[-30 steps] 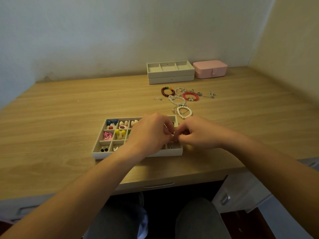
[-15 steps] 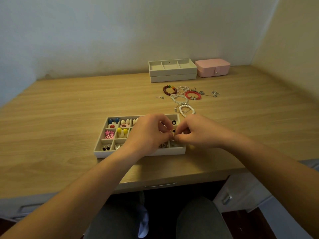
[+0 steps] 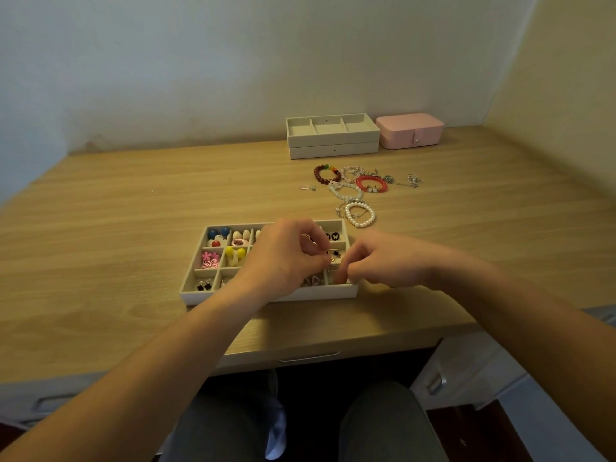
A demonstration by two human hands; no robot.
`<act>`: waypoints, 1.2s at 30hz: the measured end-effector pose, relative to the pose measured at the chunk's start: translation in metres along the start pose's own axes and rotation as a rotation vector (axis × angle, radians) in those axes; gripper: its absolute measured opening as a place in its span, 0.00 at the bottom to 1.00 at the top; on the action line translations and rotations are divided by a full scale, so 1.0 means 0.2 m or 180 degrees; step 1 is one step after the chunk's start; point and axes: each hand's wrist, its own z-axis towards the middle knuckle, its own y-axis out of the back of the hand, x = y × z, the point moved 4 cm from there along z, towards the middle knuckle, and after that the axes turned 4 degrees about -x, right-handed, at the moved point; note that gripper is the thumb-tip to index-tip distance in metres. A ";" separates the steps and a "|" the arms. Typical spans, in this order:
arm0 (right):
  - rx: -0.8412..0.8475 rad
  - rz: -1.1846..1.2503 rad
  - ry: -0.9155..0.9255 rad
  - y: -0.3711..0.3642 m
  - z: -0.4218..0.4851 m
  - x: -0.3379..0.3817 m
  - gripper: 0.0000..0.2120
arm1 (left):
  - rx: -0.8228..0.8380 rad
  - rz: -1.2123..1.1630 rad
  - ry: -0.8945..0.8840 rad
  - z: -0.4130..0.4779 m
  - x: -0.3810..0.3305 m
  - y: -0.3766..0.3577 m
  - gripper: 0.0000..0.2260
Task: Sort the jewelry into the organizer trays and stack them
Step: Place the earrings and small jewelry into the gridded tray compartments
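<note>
Head view: left hand (image 3: 283, 258) and right hand (image 3: 376, 261) pinch one jewelry piece (image 3: 334, 260) over one tray (image 3: 266, 297).

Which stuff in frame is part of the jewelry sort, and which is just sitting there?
Job: divided tray, small gold piece pinched by left hand and right hand, loose bracelets, stacked trays.
Idle: pink case, desk.
</note>
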 end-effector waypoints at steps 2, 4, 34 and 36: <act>0.0045 -0.0091 0.0137 0.00 -0.02 0.01 0.13 | -0.0012 0.0083 -0.0027 0.00 0.00 0.00 0.09; -0.0022 -0.0258 0.0261 0.01 -0.02 0.01 0.13 | -0.0053 0.0262 -0.0120 -0.01 -0.01 0.00 0.09; -0.0199 -0.0692 0.0541 0.03 -0.05 0.00 0.16 | 0.0406 0.1260 -0.0575 -0.06 -0.06 0.01 0.16; -0.0118 -0.0742 0.0541 0.02 -0.04 0.00 0.16 | 0.0515 0.1423 -0.0664 -0.07 -0.05 -0.01 0.16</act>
